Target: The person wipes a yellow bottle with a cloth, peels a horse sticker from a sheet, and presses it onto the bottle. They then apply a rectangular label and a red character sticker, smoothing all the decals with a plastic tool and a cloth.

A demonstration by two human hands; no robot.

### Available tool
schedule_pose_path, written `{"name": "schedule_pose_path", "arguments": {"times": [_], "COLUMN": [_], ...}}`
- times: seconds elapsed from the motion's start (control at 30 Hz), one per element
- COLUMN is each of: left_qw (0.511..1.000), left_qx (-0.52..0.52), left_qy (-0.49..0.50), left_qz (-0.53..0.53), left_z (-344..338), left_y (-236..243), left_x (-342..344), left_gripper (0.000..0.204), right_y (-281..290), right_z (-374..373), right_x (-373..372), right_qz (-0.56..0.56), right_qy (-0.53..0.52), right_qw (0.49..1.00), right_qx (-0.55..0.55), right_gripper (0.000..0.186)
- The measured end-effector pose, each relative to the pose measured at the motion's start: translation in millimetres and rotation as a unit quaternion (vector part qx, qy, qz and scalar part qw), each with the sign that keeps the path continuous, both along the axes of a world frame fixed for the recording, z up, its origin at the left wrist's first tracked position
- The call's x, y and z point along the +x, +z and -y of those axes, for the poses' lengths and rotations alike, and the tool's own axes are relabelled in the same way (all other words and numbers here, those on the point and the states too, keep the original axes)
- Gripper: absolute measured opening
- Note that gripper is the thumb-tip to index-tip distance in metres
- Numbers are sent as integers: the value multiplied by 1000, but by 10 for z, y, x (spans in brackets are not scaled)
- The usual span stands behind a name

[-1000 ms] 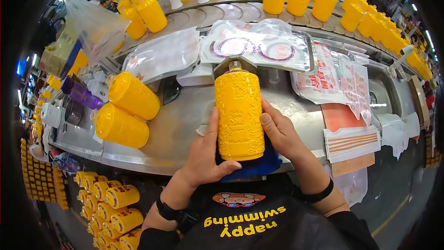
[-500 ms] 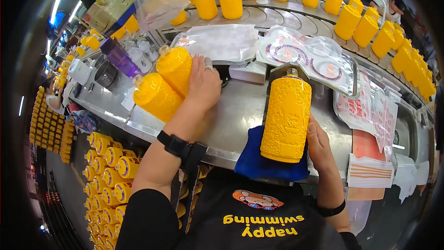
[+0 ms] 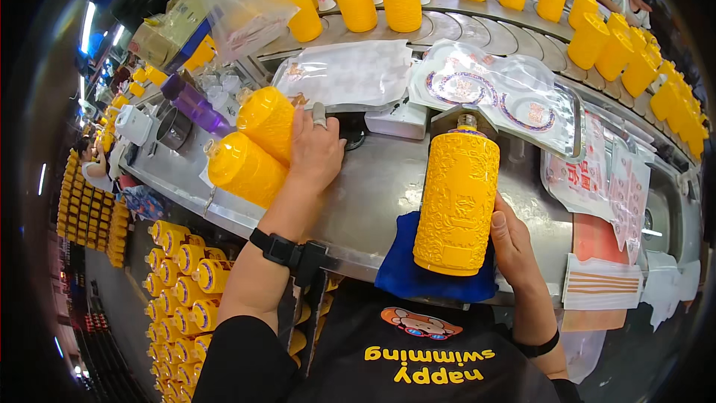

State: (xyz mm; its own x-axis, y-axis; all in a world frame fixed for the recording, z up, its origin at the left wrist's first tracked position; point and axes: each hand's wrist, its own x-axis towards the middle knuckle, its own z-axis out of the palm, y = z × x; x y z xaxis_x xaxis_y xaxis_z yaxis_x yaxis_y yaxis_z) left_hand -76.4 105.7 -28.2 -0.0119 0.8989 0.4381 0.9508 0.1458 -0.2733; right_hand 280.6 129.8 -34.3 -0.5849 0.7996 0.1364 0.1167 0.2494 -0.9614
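My right hand [image 3: 513, 242] holds the lower right side of an embossed yellow bottle [image 3: 456, 201], thumb along its edge. This bottle lies with its clear neck pointing away from me, over a blue cloth [image 3: 399, 272] at the bench's front edge. An angled metal piece shows behind its neck. My left hand [image 3: 317, 148], with a ring on one finger, is closed against the right side of a second yellow bottle [image 3: 267, 123]; its fingertips are partly hidden. Touching that one on the near left is a third yellow bottle [image 3: 245, 170].
A conveyor [image 3: 477, 33] with several yellow bottles curves along the far side. Plastic-covered trays [image 3: 492, 93] and printed sheets [image 3: 343, 71] lie before it. A purple drink bottle [image 3: 198, 104] and metal pot [image 3: 174, 128] are at left, with stacked yellow bottles [image 3: 186, 291] below. Orange-striped strips [image 3: 603, 283] lie at right.
My left hand and the two bottles beside it have shifted slightly left and nearer. The bottles on the conveyor have moved to the right. My right hand keeps its hold.
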Motion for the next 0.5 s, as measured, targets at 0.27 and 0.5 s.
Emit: {"name": "schedule_pose_path", "arguments": {"times": [0.27, 0.5], "left_qw": [998, 956], "left_qx": [-14, 227], "left_qy": [-33, 110], "left_qz": [56, 152], "left_z": [235, 1143], "left_y": [172, 923], "left_x": [195, -316], "left_gripper": [44, 41], "right_y": [12, 27], "right_z": [-15, -2], "right_x": [15, 2], "right_qz": [-1, 16], "right_qy": [17, 20], "right_qw": [1000, 998], "right_qx": [-16, -50], "right_gripper": [57, 62]}}
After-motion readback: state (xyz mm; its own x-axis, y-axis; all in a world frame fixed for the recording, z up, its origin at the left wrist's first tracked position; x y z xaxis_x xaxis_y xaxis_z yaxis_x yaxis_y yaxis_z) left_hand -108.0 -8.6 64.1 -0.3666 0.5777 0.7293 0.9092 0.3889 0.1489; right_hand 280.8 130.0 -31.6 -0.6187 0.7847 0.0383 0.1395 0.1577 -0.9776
